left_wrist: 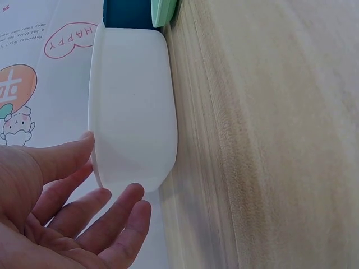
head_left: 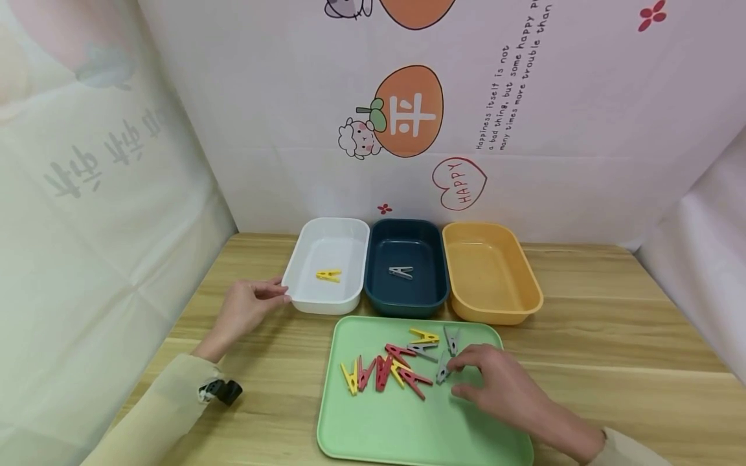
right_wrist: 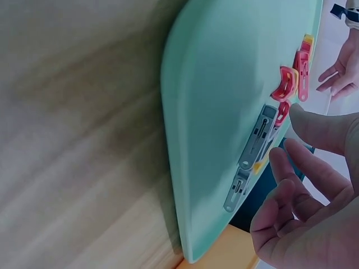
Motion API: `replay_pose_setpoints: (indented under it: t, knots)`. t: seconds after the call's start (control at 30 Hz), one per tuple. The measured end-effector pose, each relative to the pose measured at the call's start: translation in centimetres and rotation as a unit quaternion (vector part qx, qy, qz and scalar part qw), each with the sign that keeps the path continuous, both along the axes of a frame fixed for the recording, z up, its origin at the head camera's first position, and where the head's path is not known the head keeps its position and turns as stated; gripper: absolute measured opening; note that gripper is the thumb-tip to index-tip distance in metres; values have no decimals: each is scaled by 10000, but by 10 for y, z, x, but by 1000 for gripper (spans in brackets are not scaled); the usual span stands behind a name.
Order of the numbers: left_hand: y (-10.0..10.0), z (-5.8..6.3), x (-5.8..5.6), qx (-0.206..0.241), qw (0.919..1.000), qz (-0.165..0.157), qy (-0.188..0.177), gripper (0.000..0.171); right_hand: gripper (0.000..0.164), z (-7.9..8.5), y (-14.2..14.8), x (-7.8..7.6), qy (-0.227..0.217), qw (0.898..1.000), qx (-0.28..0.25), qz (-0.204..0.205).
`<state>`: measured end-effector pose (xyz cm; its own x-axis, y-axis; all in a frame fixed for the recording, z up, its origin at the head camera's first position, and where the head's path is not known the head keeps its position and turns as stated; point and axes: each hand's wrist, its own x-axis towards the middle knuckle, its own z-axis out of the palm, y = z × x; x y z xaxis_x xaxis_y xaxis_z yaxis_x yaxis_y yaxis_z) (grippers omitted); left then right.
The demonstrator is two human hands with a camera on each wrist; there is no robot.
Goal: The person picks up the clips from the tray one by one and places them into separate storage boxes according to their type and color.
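Observation:
My left hand [head_left: 243, 315] pinches the near left rim of a white plastic bin [head_left: 329, 306] between thumb and fingers. Seen from the left wrist, the thumb rests at the rim and the other fingers lie loosely curled by the wall of the white bin [left_wrist: 134, 101]. A yellow clothespin [head_left: 329, 276] lies inside it. My right hand [head_left: 495, 382] is over a green tray [head_left: 390, 427], thumb and index finger apart, fingertips right at a grey clothespin [head_left: 443, 369]. The right wrist view shows a gap between thumb and fingers, with grey clothespins [right_wrist: 258, 137] beyond.
Red clothespins [head_left: 383, 373], yellow ones [head_left: 350, 377] and another grey clothespin [head_left: 451, 341] lie in a loose group on the tray. Behind it, a dark blue bin [head_left: 405, 307] holds one grey clothespin [head_left: 401, 272]. A yellow-orange bin [head_left: 495, 314] stands right of that. Printed cloth [head_left: 280, 129] hangs behind.

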<state>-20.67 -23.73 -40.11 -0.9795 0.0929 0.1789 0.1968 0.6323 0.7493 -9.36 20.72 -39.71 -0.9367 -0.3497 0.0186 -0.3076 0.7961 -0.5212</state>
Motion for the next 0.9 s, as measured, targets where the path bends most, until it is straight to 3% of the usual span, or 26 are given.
replay_pose_setpoints:
  t: [0.2, 0.43, 0.63, 0.9]
  knots:
    - [0, 1, 0, 2, 10000, 21, -42, 18, 23, 3, -12, -4, -51, 9997, 120, 219]
    - [1, 2, 1, -13, 10000, 11, -32, 19, 25, -3, -31, -4, 249, 9977, 93, 624]
    - [1, 1, 1, 47, 10000, -8, -24, 19, 27, -9, -44, -5, 313, 9968, 418, 600]
    - [1, 0, 1, 74, 10000, 9, -65, 20, 23, -9, -41, -2, 74, 9968, 572, 562]
